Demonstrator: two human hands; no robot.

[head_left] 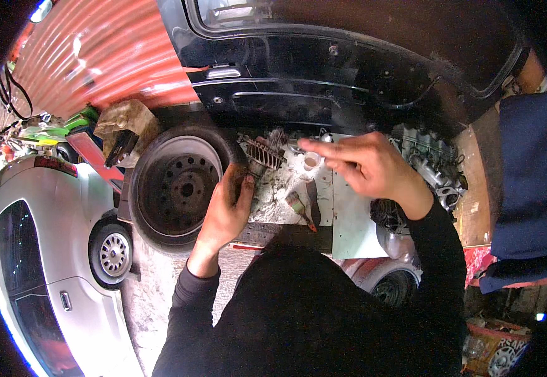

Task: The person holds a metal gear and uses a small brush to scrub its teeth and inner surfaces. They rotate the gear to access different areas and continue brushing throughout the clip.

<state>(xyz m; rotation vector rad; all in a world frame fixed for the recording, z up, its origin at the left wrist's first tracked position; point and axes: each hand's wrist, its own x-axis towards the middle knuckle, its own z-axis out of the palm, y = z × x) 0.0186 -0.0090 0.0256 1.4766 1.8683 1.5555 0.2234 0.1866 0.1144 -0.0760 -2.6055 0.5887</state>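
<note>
My left hand [228, 204] is closed on a dark, dirty part at the left edge of a grimy white board [344, 220], right beside a black tyre on a steel wheel [176, 185]. A finned metal part [262, 152] lies just beyond those fingers. My right hand [364, 164] hovers over the board with the index finger stretched left, its tip next to a small white cup [311, 161]. A paintbrush [300, 208] with dirty bristles lies on the board between both hands.
A dark car door [324, 75] stands close behind the board. An engine part [433, 164] of grey metal sits at the right. A silver car [47, 251] is parked at the left. Red corrugated sheet [97, 56] lines the back left. A person in blue [528, 182] stands at the right.
</note>
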